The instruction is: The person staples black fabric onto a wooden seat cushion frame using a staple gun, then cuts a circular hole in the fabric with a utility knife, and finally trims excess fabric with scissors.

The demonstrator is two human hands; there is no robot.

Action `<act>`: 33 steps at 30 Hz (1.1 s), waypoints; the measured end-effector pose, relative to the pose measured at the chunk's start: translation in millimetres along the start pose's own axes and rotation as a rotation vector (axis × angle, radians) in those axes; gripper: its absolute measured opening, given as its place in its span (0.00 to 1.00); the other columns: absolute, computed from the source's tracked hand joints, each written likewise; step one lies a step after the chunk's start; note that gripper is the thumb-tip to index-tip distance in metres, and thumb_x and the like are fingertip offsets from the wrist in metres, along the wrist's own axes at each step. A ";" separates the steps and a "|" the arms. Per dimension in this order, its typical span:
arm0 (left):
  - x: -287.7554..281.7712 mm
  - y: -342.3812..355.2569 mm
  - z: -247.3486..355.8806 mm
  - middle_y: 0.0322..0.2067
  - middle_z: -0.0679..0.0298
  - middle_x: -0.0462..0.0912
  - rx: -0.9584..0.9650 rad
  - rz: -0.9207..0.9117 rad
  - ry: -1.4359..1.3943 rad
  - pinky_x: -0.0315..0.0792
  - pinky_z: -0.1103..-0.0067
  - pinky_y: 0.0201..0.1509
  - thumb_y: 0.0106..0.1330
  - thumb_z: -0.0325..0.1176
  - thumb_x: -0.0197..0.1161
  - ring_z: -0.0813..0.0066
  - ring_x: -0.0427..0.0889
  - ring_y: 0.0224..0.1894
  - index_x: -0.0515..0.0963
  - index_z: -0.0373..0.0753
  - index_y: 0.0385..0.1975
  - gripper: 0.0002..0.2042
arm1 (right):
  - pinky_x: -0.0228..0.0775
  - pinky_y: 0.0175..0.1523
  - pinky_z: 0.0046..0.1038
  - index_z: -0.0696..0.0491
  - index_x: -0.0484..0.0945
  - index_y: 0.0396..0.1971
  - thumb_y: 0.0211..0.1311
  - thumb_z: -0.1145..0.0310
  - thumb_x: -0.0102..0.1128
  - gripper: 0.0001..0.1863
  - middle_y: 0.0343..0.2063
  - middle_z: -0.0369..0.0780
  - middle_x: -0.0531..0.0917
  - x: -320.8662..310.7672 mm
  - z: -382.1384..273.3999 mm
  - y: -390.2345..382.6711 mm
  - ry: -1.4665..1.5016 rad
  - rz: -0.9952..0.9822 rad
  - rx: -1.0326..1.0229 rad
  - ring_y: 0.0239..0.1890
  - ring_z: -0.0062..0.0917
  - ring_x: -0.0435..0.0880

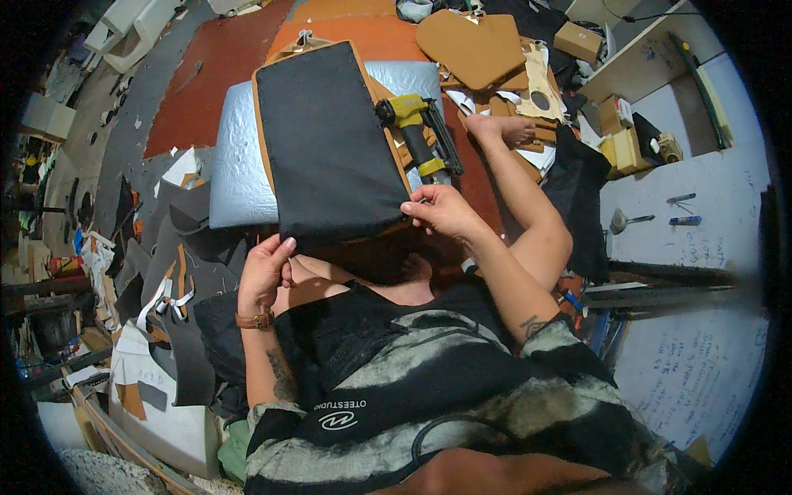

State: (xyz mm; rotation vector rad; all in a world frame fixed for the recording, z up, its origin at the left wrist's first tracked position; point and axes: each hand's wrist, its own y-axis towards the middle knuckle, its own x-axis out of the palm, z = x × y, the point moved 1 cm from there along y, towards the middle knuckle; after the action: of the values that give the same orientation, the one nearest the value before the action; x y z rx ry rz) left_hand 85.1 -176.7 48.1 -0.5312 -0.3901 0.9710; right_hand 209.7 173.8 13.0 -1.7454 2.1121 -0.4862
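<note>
A black cloth (330, 140) covers the face of a tan-edged upholstered panel (262, 124) in front of me. With thumb and fingers closed, my left hand (266, 271) pinches the cloth's near left corner. My right hand (445, 214) has its thumb and forefinger pinched on the near right edge of the same cloth. Just beyond that hand, a yellow and black staple gun (408, 115) lies along the panel's right side. Beneath the panel is a silver, foil-like padded block (233, 165). The underside of the panel is hidden.
A tan padded piece (470, 49) lies at the far right, near a cardboard box (577, 41). Dark grey fabric scraps (194, 305) are heaped on the left. On the right, a white board (685, 223) bears handwriting and a few small tools. My bent leg (536, 214) extends beside the panel.
</note>
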 end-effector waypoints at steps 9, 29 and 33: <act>15.0 3.3 3.2 0.43 0.56 0.89 0.060 0.050 -0.210 0.86 0.74 0.36 0.75 0.41 0.67 0.70 0.91 0.34 0.78 0.39 0.49 0.14 | 0.73 0.32 0.23 0.54 0.84 0.38 0.68 0.61 0.72 0.12 0.28 0.34 0.86 0.7 -9.9 -1.4 -0.004 0.016 -0.050 0.29 0.15 0.80; 31.8 9.4 -30.7 0.28 0.57 0.87 0.137 0.368 -0.114 0.85 0.78 0.32 0.67 0.32 0.76 0.72 0.89 0.28 0.73 0.36 0.40 0.15 | 0.76 0.37 0.33 0.57 0.86 0.29 0.62 0.57 0.74 0.17 0.23 0.39 0.85 1.1 -7.9 -5.3 -0.428 0.097 -0.085 0.27 0.24 0.83; 30.5 7.3 -27.6 0.28 0.58 0.88 0.141 0.382 -0.048 0.83 0.79 0.31 0.66 0.32 0.76 0.71 0.88 0.26 0.72 0.36 0.41 0.16 | 0.77 0.38 0.33 0.57 0.86 0.27 0.62 0.57 0.74 0.16 0.22 0.40 0.85 0.6 -7.0 -0.1 -0.448 0.075 -0.073 0.27 0.25 0.83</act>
State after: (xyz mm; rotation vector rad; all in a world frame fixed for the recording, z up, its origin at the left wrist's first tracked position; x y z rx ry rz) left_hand 110.6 -154.2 23.9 -0.4628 -0.2645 1.3712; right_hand 206.4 173.4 19.2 -1.6208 1.8807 0.0089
